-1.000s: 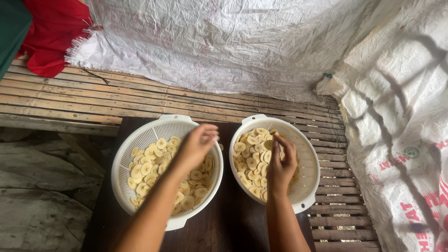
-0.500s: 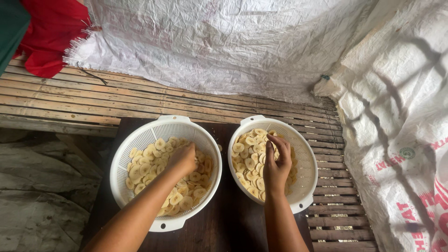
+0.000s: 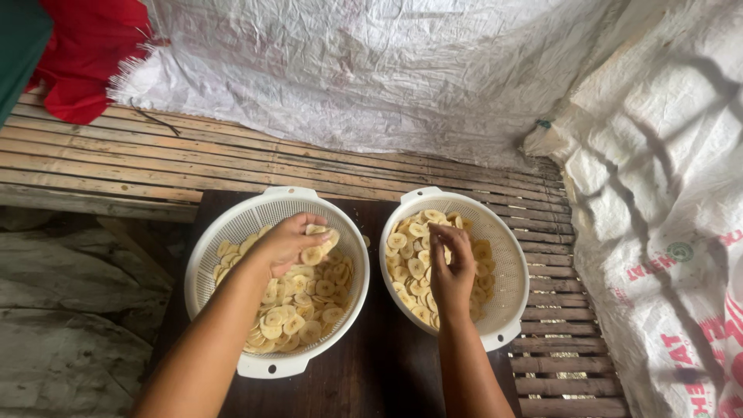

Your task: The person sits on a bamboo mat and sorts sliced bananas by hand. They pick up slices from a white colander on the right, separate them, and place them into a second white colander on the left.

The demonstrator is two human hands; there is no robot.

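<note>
Two white plastic colanders stand side by side on a dark wooden board [image 3: 387,364]. The left colander [image 3: 224,240] holds a heap of pale yellow banana slices [image 3: 298,306]. My left hand [image 3: 290,241] is inside it, fingers curled around a few slices at the upper right of the heap. The right colander [image 3: 507,255] holds more banana slices [image 3: 410,251]. My right hand [image 3: 453,267] rests in its middle with the fingers pinched together on slices.
A slatted bamboo platform [image 3: 116,166] runs under and behind the board. White woven sacking [image 3: 371,70] hangs at the back and a printed sack [image 3: 665,232] lies at the right. Red cloth [image 3: 85,54] hangs top left. Grey stone [image 3: 62,310] lies lower left.
My left hand dipped into the left colander's slices and now lifts a few near the rim. My right hand shifted slightly toward the middle of the right colander.
</note>
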